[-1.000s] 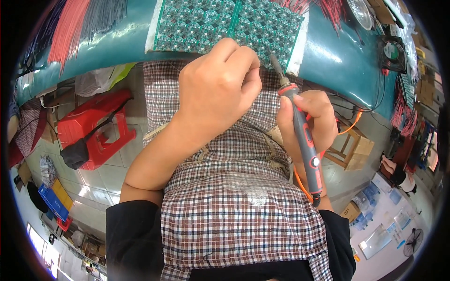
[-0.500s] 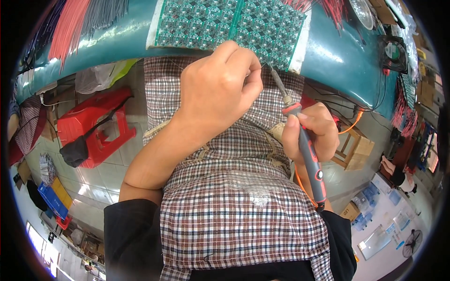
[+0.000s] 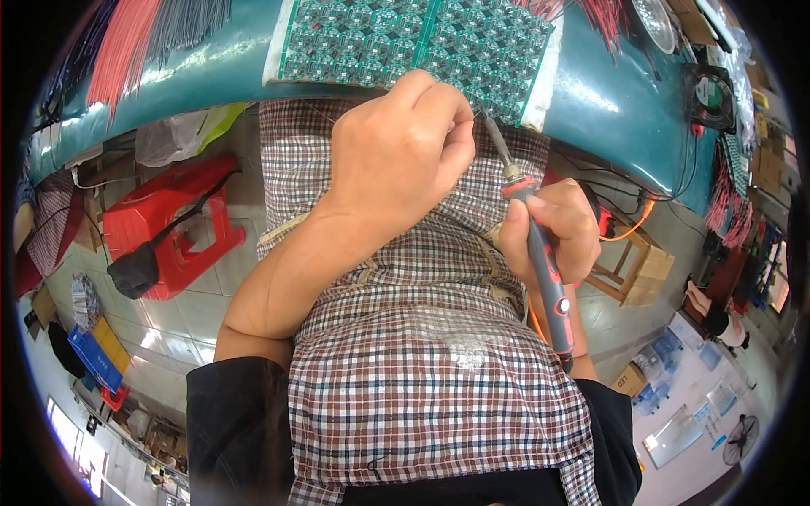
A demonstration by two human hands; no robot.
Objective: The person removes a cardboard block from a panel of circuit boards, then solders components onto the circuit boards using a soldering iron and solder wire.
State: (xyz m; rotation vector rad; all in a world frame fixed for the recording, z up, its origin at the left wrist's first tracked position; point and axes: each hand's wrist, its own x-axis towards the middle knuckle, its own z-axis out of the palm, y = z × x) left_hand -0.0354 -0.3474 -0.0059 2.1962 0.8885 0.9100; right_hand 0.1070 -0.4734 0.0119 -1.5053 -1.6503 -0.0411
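My right hand is wrapped round the grey and red handle of a soldering iron. Its tip points up and left, at the near edge of a green circuit board panel filled with small repeated boards. Whether the tip touches the panel I cannot tell. My left hand is closed in a pinch just left of the tip, at the same edge. A thin wire shows beyond its left side; the fingers hide most of it. Under the panel lies a white board.
Bundles of pink wires and grey wires lie at the left of the teal table. A small black fan stands at its right edge. A red stool is on the left, a wooden stool on the right.
The soldering iron and my right hand have shifted slightly left and up. My left hand has moved a little to the right, still pinched.
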